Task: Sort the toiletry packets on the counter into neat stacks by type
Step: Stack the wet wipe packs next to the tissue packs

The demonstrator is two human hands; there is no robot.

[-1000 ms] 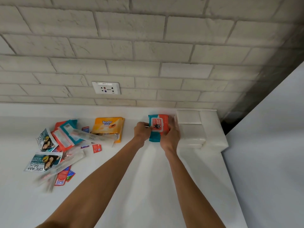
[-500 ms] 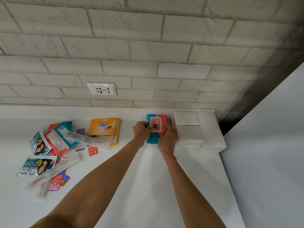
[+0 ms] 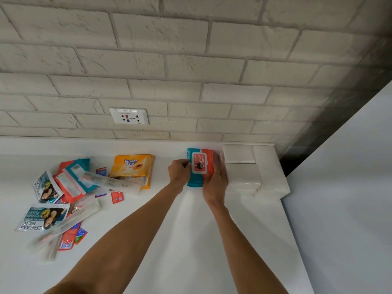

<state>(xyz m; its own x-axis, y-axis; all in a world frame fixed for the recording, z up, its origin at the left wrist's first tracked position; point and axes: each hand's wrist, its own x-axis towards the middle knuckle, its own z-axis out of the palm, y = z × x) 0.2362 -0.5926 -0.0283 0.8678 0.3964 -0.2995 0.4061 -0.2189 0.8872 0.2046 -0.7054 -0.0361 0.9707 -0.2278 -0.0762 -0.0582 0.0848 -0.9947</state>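
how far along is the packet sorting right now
Early. Done: white packs sit together at the right end. In hand: left hand and right hand grip the wipes pack beside them. Left: the Tender Love pack and the jumbled sachet pile, unsorted.

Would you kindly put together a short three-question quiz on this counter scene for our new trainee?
1. True or false: the left hand and the right hand both hold the red-and-teal wipes pack.
2. What lies just right of that pack? A white packs; B a bottle; C a mug.
3. Fill in: the orange pack reads "Tender ____".
Key: 1 true; 2 A; 3 Love.
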